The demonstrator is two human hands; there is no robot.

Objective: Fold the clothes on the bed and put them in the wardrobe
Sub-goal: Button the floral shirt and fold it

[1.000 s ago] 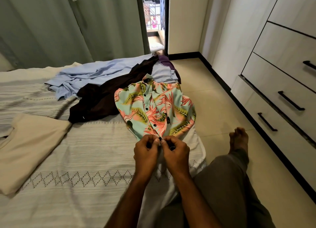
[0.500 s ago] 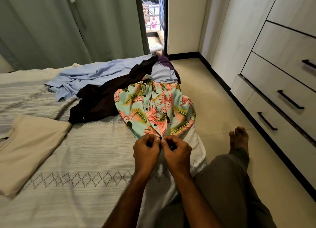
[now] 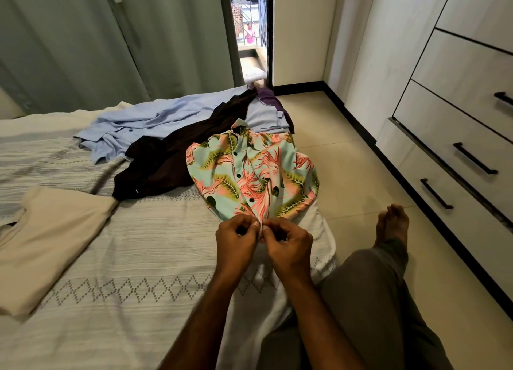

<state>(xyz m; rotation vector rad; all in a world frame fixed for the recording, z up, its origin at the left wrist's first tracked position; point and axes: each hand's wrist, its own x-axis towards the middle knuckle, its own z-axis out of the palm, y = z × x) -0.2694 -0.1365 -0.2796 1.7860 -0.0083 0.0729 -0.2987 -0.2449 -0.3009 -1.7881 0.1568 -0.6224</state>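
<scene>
Item: floral shirt (image 3: 251, 172), flat at bed (image 3: 133, 258) edge | Left hand (image 3: 236, 237), right hand (image 3: 288, 243): both pinching the placket at the hem | Step: likely buttoning | Advice: align plackets, keep fabric taut | Unfolded: blue shirt (image 3: 155, 119), dark garment (image 3: 172, 161).

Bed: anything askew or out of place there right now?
Nothing damaged. The blue shirt and dark garment lie crumpled and overlapping, unfolded. The floral shirt hangs partly over the bed edge while both hands pinch its hem.
</scene>
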